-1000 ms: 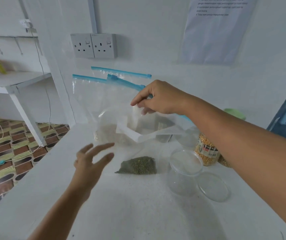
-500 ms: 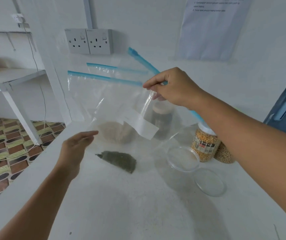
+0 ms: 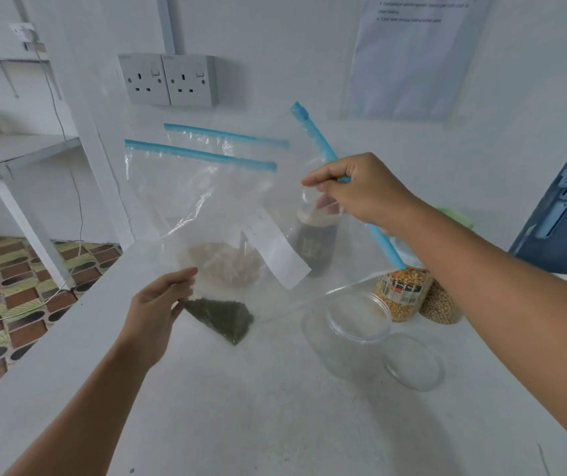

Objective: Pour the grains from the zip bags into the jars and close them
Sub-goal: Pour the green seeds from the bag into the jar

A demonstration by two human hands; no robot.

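One wide white table (image 3: 241, 424) with a matte, faintly speckled top carries everything. Above it hangs a large clear zip bag (image 3: 227, 214), thin and crinkled plastic with a blue zipper strip and a white rectangular label; it is held tilted, so a small heap of dull green grains (image 3: 222, 317) sits in its lowest corner, close over the table. Behind it stand two more clear zip bags (image 3: 206, 149) with blue strips, one holding pale brownish grains. To the right, on the table, stands an open clear plastic jar (image 3: 347, 334), round and empty, with its flat clear lid (image 3: 412, 362) lying just beside it. Farther back are a labelled jar of yellow corn kernels (image 3: 404, 293), a heap of tan grains beside it, and a dark jar seen through the bag. The right hand (image 3: 361, 190) has its fingers curled, pinching the blue strip at the bag's upper edge. The left hand (image 3: 158, 304) pinches the bag's lower corner, right beside the green grains.
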